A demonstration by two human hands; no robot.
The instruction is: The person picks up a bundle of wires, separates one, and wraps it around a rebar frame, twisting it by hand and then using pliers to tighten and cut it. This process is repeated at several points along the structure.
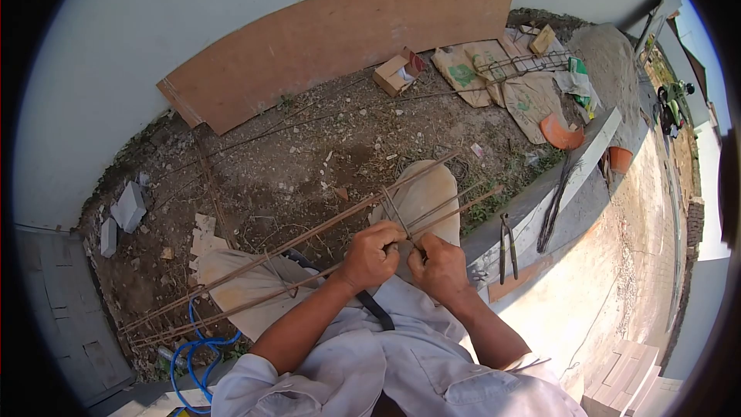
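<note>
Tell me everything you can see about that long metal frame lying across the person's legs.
The metal frame is made of long, thin, rusty-brown bars, roughly parallel, with narrow bent loops set crosswise at intervals. It looks like steel, unpainted. It slants across both trousered legs, one end low at the left, the other beyond the right knee. The left hand and right hand meet at its lower bars beside a loop; the fingers hide exactly what they pinch.
</note>
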